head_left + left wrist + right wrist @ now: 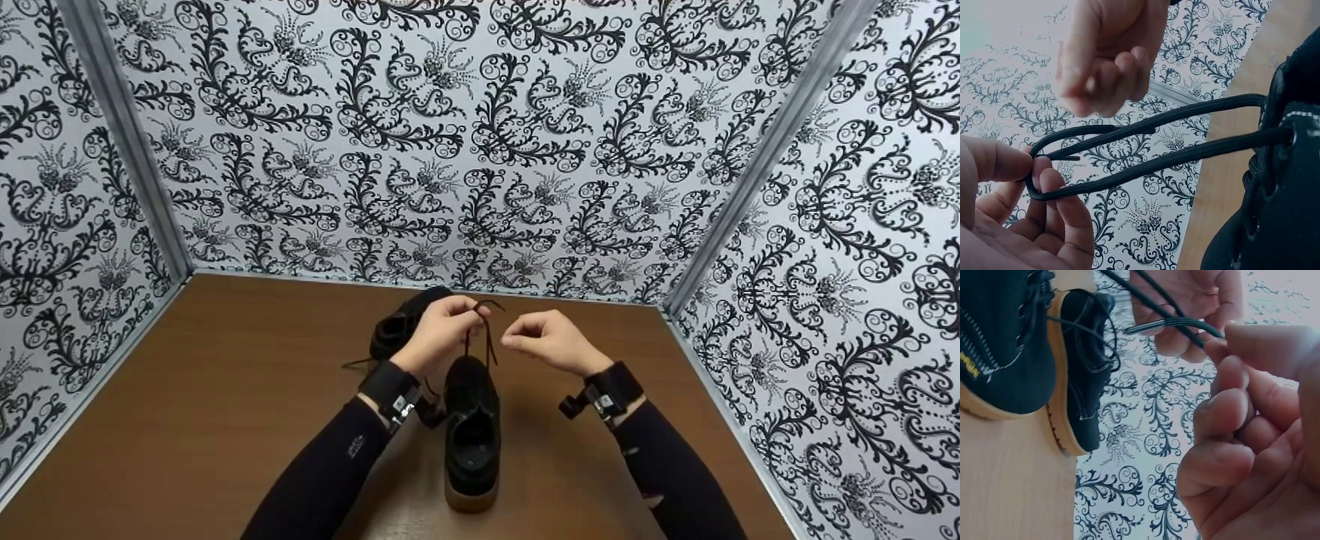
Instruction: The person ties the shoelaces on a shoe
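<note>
A black shoe (pixel 471 397) with a tan sole stands on the table between the forearms, toe pointing away from me. My left hand (pixel 442 330) pinches its black shoelace (pixel 1123 130) above the toe, thumb against fingers. The lace bends back over those fingers and its tips hang free. Just to the right of the lace, my right hand (pixel 551 341) is raised with fingers curled and thumb close to the index finger. Nothing shows in its grasp in the left wrist view. Lace strands overlap its fingertips in the right wrist view.
Behind and left of the near shoe is a second black shoe (pixel 1081 365), partly covered by the left hand in the head view, with its own loose lace. The brown table (pixel 225 390) is bordered by patterned walls (pixel 420 150) at the back and sides.
</note>
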Motion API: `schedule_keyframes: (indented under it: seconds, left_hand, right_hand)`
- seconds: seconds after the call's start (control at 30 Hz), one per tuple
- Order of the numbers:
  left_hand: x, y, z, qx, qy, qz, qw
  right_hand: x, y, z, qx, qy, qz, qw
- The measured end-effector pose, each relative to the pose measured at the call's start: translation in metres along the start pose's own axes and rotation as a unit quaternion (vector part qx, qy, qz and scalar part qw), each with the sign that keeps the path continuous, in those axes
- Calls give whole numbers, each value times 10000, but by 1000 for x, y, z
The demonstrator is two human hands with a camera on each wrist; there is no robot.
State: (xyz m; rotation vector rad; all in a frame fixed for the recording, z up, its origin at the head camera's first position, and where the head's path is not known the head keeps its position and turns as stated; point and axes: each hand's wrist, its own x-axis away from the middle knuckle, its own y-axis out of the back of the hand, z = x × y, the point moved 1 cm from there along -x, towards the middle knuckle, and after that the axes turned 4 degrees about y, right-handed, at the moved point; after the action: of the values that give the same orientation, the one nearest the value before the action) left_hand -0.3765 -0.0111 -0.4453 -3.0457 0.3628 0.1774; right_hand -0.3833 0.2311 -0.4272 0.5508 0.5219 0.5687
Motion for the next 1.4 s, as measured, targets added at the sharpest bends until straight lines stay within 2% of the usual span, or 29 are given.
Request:
schedule_keyframes:
  seconds: [0.17, 0.43, 0.63, 0.8, 1.07, 1.23, 1.4]
  left_hand:
    - [-2, 0, 2, -71, -56, -27, 10000]
    - [-1, 0, 0, 20, -64, 54, 10000]
    - [-1, 1, -1, 10, -16, 76, 10000]
    - [-1, 2, 0, -98, 9, 37, 9999]
    - [-1, 3, 1, -97, 64, -64, 9999]
    - [-2, 3, 3, -182, -14, -105, 9998]
    - [-1, 4, 3, -206, -42, -98, 9997]
  right_hand:
    - [-1, -7, -3, 347, -206, 105, 9991]
    - [-3, -9, 1, 503, -110, 103, 9986]
    - [-4, -1, 10, 18, -257, 64, 9996]
    - [-4, -3, 17, -479, -266, 151, 9984]
    - [-5, -10, 28, -806, -229, 38, 9965]
    - [-5, -13, 27, -679, -205, 88, 9974]
    - [-5, -16, 25, -193, -165, 257, 9993]
